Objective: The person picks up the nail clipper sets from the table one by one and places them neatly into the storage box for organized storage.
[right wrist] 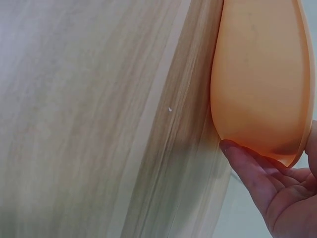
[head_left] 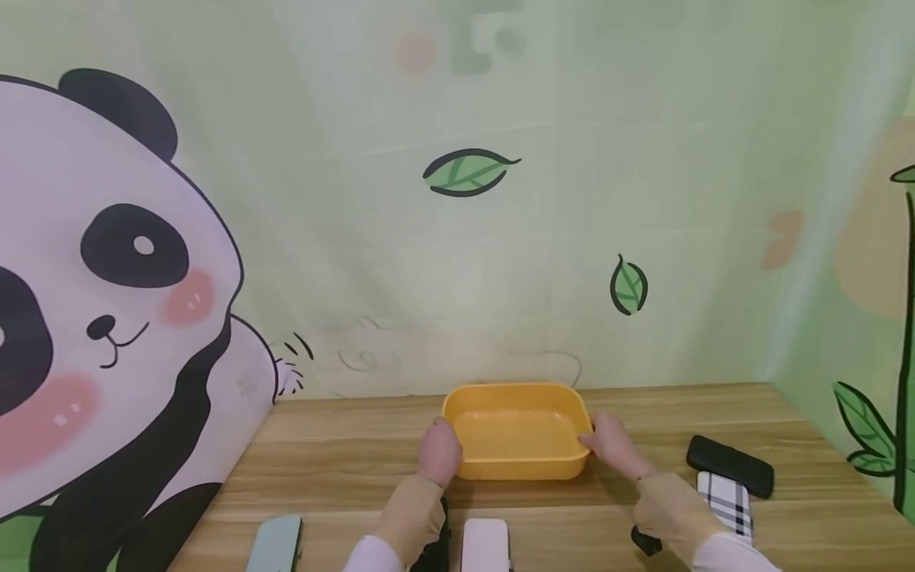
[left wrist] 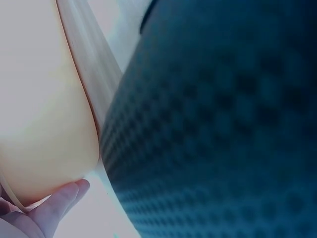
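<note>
A yellow plastic basin is near the back of the wooden table, its open side up. At its left end my left hand grips the side; in the left wrist view the fingers lie along the basin's outer wall. My right hand holds the opposite end, thumb at the rim. From the right wrist, its fingers show curled under the end of the basin. A dark, dotted-texture surface fills much of the left wrist view; its kind cannot be told.
A pale blue phone-like slab, a dark object and a white phone-like slab lie at the front. To the right are a black rounded case, a plaid slab and a black object. A panda-printed backdrop stands behind.
</note>
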The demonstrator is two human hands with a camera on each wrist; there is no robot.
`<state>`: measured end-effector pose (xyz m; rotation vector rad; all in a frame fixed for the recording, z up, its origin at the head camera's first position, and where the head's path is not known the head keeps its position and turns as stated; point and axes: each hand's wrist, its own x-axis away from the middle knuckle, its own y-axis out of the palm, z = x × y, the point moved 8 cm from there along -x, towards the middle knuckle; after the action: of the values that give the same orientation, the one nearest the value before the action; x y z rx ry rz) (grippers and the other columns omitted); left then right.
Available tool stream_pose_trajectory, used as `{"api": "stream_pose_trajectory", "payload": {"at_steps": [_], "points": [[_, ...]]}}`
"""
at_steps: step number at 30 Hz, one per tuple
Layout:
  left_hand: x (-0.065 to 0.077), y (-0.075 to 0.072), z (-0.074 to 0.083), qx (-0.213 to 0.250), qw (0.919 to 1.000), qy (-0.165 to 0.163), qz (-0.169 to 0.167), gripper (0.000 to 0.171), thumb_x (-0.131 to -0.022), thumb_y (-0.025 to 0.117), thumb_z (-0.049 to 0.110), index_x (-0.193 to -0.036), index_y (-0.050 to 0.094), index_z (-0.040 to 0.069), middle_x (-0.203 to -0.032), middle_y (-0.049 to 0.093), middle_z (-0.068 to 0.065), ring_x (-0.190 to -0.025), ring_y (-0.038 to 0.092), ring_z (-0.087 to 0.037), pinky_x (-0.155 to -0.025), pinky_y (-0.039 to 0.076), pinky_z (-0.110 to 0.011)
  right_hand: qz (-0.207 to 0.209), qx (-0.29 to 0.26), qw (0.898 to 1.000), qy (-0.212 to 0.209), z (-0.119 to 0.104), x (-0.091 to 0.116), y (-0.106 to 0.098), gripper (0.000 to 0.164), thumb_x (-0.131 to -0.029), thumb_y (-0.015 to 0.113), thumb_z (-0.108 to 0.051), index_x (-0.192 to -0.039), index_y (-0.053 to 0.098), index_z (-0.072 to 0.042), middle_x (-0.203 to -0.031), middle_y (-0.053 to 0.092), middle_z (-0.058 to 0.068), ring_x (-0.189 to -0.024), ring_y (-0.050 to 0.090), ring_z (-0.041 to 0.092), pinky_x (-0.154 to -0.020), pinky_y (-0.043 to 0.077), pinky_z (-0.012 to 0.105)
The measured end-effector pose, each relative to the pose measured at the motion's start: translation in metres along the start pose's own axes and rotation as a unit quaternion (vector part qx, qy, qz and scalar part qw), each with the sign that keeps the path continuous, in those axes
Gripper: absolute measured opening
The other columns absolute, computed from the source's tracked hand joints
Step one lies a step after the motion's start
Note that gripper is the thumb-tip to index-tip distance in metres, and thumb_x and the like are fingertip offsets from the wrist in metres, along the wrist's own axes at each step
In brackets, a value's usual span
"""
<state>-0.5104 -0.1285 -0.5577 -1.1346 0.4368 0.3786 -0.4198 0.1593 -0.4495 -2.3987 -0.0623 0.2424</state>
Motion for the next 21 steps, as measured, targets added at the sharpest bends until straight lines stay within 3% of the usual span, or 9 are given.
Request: {"api": "stream_pose_trajectory", "payload": {"at_steps": [2, 4, 6, 9, 12, 15, 18, 21], "points": [[0.011, -0.050, 0.029, 0.026, 0.9994, -0.017, -0.017, 0.014, -0.073, 0.054, -0.004, -0.084, 0.047, -0.008, -0.061, 0.049, -0.015, -0.054, 0.055, -0.031, -0.047, 0.046, -0.041, -0.001, -0.002, 1.000, 0.001, 0.000, 0.001, -0.001, 0.005, -0.074, 0.055, 0.008, -0.078, 0.059, 0.009, -0.059, 0.050, 0.003, -0.054, 0.052, 0.018, -0.047, 0.043, 0.024], [0.015, -0.069, 0.040, 0.038, 0.9985, -0.030, -0.026, 0.014, -0.073, 0.055, -0.006, -0.084, 0.047, -0.010, -0.062, 0.049, -0.016, -0.056, 0.055, -0.033, -0.049, 0.047, -0.042, 0.000, -0.001, 1.000, 0.004, 0.001, 0.002, -0.001, 0.006, -0.075, 0.055, 0.008, -0.079, 0.059, 0.008, -0.058, 0.049, 0.003, -0.053, 0.051, 0.017, -0.047, 0.042, 0.024], [0.014, -0.059, 0.035, 0.025, 0.9996, -0.014, 0.000, 0.014, -0.070, 0.053, -0.004, -0.082, 0.046, -0.008, -0.059, 0.048, -0.014, -0.052, 0.054, -0.030, -0.045, 0.045, -0.040, -0.001, 0.002, 1.000, 0.006, 0.001, 0.002, -0.001, 0.006, -0.075, 0.055, 0.007, -0.080, 0.059, 0.008, -0.058, 0.049, 0.003, -0.052, 0.050, 0.016, -0.047, 0.042, 0.024], [0.010, -0.026, 0.017, -0.008, 0.9988, 0.020, 0.045, 0.013, -0.070, 0.051, 0.000, -0.079, 0.044, -0.004, -0.057, 0.046, -0.011, -0.047, 0.051, -0.026, -0.040, 0.042, -0.037, -0.001, 0.007, 1.000, 0.006, 0.003, 0.003, -0.001, 0.004, -0.076, 0.055, 0.006, -0.079, 0.058, 0.007, -0.058, 0.049, 0.003, -0.052, 0.049, 0.015, -0.047, 0.042, 0.025], [0.007, -0.001, 0.004, -0.011, 0.9983, 0.028, 0.050, 0.012, -0.073, 0.048, 0.003, -0.081, 0.044, -0.005, -0.059, 0.048, -0.012, -0.048, 0.052, -0.028, -0.040, 0.043, -0.039, 0.000, 0.012, 1.000, 0.004, 0.004, 0.003, -0.001, 0.004, -0.076, 0.056, 0.006, -0.079, 0.059, 0.007, -0.059, 0.049, 0.003, -0.053, 0.050, 0.015, -0.047, 0.043, 0.025], [0.008, -0.002, 0.005, -0.011, 0.9985, 0.025, 0.046, 0.011, -0.076, 0.044, 0.003, -0.082, 0.045, -0.005, -0.060, 0.050, -0.014, -0.049, 0.053, -0.030, -0.041, 0.044, -0.040, -0.002, 0.014, 1.000, 0.002, 0.005, 0.004, -0.001, 0.004, -0.076, 0.057, 0.006, -0.080, 0.059, 0.008, -0.059, 0.050, 0.002, -0.053, 0.050, 0.015, -0.048, 0.043, 0.025], [0.012, -0.019, 0.015, 0.000, 0.9998, 0.000, 0.019, 0.011, -0.079, 0.045, 0.002, -0.084, 0.046, -0.007, -0.060, 0.051, -0.016, -0.051, 0.054, -0.032, -0.042, 0.044, -0.041, -0.001, 0.008, 1.000, 0.004, 0.005, 0.006, -0.002, 0.005, -0.076, 0.057, 0.007, -0.080, 0.059, 0.008, -0.059, 0.050, 0.003, -0.053, 0.049, 0.014, -0.048, 0.043, 0.025], [0.014, -0.021, 0.019, -0.008, 0.9996, 0.003, 0.026, 0.014, -0.082, 0.042, 0.004, -0.086, 0.046, -0.008, -0.060, 0.051, -0.015, -0.051, 0.054, -0.031, -0.041, 0.044, -0.041, -0.002, 0.000, 1.000, 0.002, 0.005, 0.007, -0.003, 0.005, -0.076, 0.056, 0.008, -0.080, 0.060, 0.008, -0.059, 0.050, 0.002, -0.053, 0.048, 0.014, -0.048, 0.042, 0.025]]}}
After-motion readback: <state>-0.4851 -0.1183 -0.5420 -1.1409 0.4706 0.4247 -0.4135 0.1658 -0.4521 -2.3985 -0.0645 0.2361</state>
